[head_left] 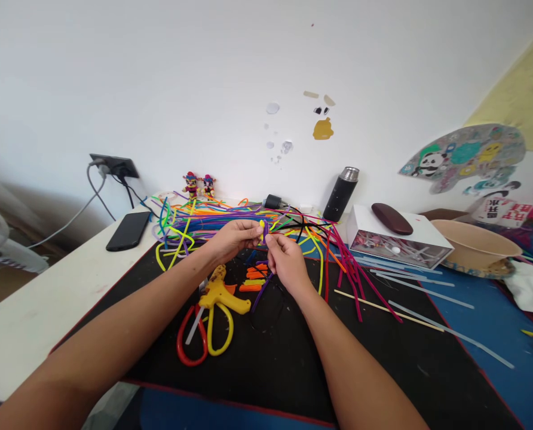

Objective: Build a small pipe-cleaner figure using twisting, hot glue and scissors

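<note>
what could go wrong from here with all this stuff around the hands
The yellow glue gun lies across the scissors, so grabbing one might drag the other. The left hand and right hand pinch a small purple and yellow piece, which could slip loose. The loose pipe cleaners just beyond might snag it.

The head view looks forward and down; desk (33, 328) close below, wall (181, 89) beyond.

at seven o'clock from the fingers (274, 245) my feed has the glue gun (220, 294) and scissors (210, 335) on the mat (273, 370); at nine, the phone (128, 232) on the tabletop (37, 328); two, the flask (339, 196); three, the case (392, 218) on the box (421, 232).
</note>
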`<state>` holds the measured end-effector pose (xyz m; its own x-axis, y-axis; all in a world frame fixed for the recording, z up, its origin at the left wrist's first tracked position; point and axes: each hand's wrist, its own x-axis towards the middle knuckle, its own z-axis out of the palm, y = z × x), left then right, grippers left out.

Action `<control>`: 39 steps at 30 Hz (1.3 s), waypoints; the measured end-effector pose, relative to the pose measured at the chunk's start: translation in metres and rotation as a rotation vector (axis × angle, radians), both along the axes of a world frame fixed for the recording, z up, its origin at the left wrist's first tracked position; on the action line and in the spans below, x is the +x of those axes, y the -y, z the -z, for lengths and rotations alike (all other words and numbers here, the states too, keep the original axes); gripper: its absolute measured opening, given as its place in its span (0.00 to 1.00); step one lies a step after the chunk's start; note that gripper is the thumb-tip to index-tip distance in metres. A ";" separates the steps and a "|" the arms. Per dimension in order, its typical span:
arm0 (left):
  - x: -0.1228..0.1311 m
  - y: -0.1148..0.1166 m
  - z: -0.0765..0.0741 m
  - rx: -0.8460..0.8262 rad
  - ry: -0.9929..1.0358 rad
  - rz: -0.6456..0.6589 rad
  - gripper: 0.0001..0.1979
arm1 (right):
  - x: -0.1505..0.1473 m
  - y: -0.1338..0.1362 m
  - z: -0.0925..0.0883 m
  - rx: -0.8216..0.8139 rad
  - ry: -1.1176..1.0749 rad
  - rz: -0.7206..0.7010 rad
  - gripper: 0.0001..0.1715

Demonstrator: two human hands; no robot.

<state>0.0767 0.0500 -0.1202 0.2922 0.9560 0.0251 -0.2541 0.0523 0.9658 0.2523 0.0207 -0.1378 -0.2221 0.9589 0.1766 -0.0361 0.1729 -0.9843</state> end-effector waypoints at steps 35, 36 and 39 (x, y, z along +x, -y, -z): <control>-0.008 -0.010 -0.002 0.023 0.134 -0.204 0.18 | -0.012 0.029 -0.005 0.447 0.729 -0.218 0.19; -0.007 -0.009 -0.003 0.025 0.126 -0.202 0.18 | -0.014 0.033 -0.006 0.478 0.785 -0.255 0.20; -0.006 -0.009 -0.003 0.030 0.115 -0.199 0.19 | -0.020 0.040 -0.009 0.513 0.845 -0.326 0.23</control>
<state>0.0710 0.0591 -0.1176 0.0913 0.9929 0.0763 -0.3654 -0.0379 0.9301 0.2326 -0.0196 -0.1289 -0.6983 0.6836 0.2124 0.5108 0.6837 -0.5212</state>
